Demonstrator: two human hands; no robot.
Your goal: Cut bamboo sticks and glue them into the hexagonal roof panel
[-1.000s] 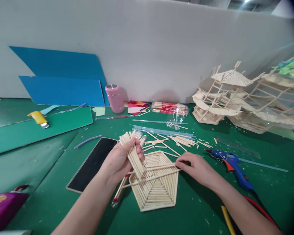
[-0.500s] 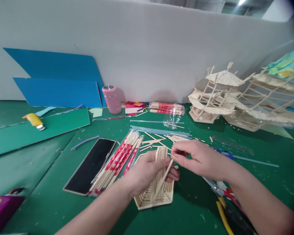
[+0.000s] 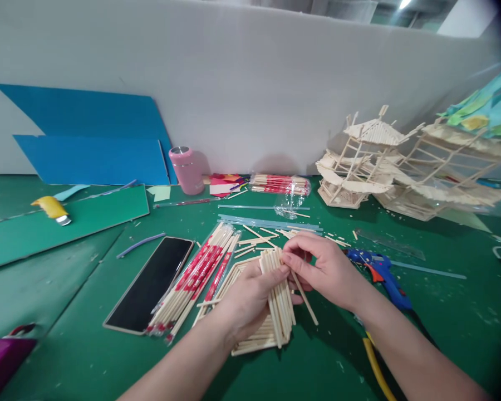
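My left hand [image 3: 250,295] clamps a bundle of pale wooden sticks [image 3: 278,298] above the flat hexagonal stick panel [image 3: 250,340] — my right hand [image 3: 323,270] pinches 1 thin stick [image 3: 304,295] beside it — clear plastic packet of chopsticks [image 3: 196,281] lying left.

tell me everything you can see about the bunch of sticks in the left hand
The bunch of sticks is a handful of thin, pale, wood-like rods, about equal in length, lying side by side in a loose fan. The left hand wraps them near the upper end; the right hand pinches one stick slanting away from the rest. The bunch sits over the flat stick panel on the green table.
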